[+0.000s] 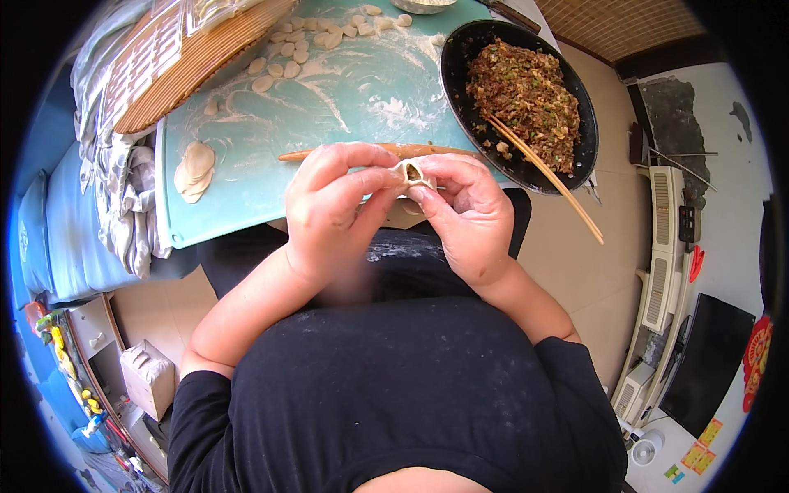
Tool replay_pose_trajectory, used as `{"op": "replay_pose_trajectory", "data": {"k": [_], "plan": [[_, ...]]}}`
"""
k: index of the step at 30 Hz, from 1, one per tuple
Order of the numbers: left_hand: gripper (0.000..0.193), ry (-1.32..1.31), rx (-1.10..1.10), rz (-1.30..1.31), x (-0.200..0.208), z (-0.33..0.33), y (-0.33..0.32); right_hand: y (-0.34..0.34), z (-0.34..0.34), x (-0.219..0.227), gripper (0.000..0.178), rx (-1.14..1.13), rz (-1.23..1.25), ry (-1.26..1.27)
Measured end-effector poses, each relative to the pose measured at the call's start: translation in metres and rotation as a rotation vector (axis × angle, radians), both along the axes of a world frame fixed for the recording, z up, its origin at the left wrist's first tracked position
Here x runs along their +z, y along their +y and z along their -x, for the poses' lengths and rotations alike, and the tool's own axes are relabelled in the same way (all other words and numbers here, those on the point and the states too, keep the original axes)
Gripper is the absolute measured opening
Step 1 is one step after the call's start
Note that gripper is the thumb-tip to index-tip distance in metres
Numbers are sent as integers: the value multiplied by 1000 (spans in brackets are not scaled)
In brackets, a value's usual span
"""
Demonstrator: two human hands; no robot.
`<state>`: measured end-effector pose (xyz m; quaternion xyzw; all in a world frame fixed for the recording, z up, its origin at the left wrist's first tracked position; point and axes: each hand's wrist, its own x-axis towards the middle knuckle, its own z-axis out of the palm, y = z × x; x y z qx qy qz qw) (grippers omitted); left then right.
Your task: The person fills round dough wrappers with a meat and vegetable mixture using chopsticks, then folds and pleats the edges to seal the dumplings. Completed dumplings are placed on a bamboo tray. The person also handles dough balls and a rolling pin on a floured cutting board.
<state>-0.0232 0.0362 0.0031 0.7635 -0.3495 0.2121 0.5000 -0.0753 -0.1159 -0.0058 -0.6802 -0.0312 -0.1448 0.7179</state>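
Observation:
Between my two hands is a small dumpling (pixel 411 172), its wrapper folded up with dark filling showing through a gap at the top. My left hand (pixel 333 197) pinches one side of it, thumb against fingers. On the opposite side my right hand (pixel 467 205) grips the wrapper with thumb and bent fingers. Just beyond my hands a wooden rolling pin (pixel 308 154) lies across the floured teal mat (pixel 238 201), partly hidden by them. A black pan (pixel 460 99) of chopped filling (pixel 526 103) stands to the right, with chopsticks (pixel 546 172) resting across its near rim.
Flat round wrappers (pixel 195 171) are stacked at the mat's left. Several small dough pieces (pixel 292 70) lie scattered at the far side, near a bowl (pixel 423 4). A woven tray (pixel 177 70) with white racks stands at the far left, over a striped cloth (pixel 136 205).

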Motion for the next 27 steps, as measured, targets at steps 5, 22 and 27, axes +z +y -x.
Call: {"op": "replay_pose_trajectory", "data": {"k": [5, 22, 27], "plan": [[24, 201, -23, 78, 5, 1, -6, -5, -3, 0, 23, -11, 132, -106], [20, -249, 9, -65, -1, -6, -3, -5, -3, 4, 18, -33, 304, -189], [21, -176, 10, -23, 0, -7, -3, -5, -4, 6, 17, -33, 309, -184]]}}
